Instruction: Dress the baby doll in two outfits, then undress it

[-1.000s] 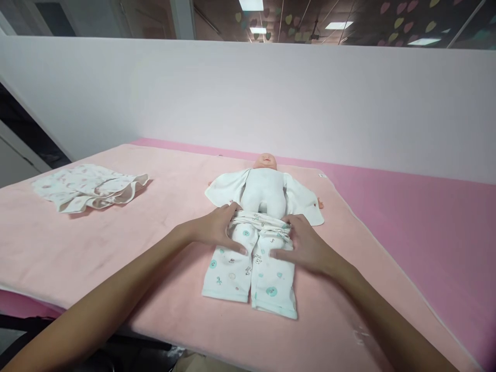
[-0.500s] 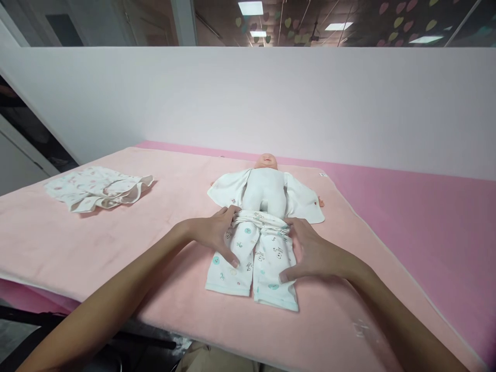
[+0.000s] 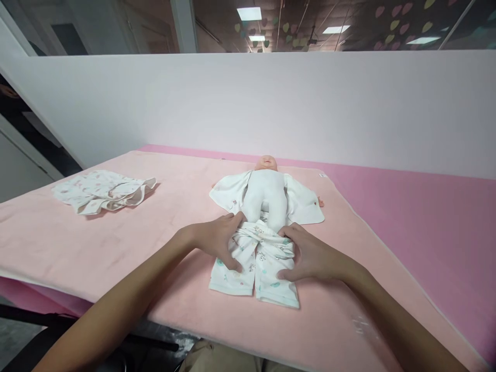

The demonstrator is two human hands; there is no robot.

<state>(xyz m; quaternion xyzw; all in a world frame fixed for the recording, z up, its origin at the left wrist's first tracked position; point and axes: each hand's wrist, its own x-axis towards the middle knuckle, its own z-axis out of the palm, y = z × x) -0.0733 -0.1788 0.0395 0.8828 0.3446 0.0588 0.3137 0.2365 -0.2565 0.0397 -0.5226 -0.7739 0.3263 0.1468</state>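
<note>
A baby doll [image 3: 265, 187] with a white cloth body lies on its back, its head at the far end. Patterned white baby pants [image 3: 267, 279] cover the lower part of its legs, the waist bunched into folds. At the left side of that waist, my left hand [image 3: 222, 238] grips the fabric between thumb and fingers. My right hand [image 3: 308, 256] grips the opposite side, its thumb lower on the right leg of the pants. White cloth flaps [image 3: 304, 199] spread out over the doll's arms. The doll's feet are hidden inside the pants.
A folded printed white garment [image 3: 103, 192] lies at the left on the pink mat [image 3: 174, 181]. A white wall [image 3: 248, 103] rises behind the table, with windows above it. The mat's near edge runs just in front of my lap.
Both hands have drawn the waist of the pants slightly toward me. More of the doll's legs shows, and the fabric is more bunched. The camera view has shifted a little.
</note>
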